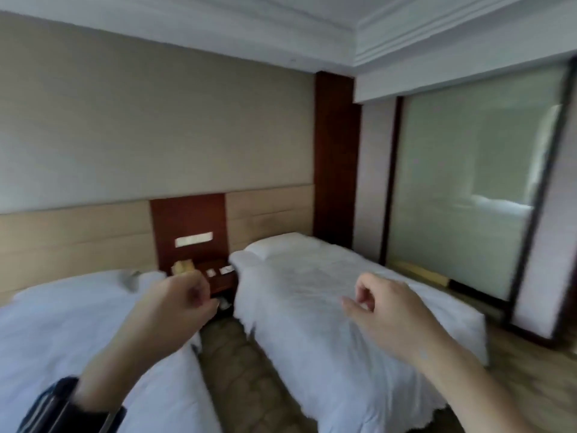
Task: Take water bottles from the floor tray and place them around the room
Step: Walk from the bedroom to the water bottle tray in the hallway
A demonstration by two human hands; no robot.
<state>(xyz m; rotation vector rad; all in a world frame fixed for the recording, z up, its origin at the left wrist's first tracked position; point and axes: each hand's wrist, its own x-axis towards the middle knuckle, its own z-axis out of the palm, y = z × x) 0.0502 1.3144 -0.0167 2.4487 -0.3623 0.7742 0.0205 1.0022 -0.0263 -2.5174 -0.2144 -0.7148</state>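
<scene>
No water bottle and no floor tray are in view. My left hand (178, 303) is raised over the gap between two beds, its fingers curled loosely with nothing in them. My right hand (384, 310) hovers over the right bed, fingers half curled and apart, also holding nothing. The whole view is blurred by motion.
Two beds with white covers: the left bed (62, 332) and the right bed (327, 292). Between their heads stands a dark wooden nightstand (218, 273) with a tissue box (184, 266). A narrow carpeted aisle (237, 370) runs between the beds. A frosted glass wall (468, 189) is at the right.
</scene>
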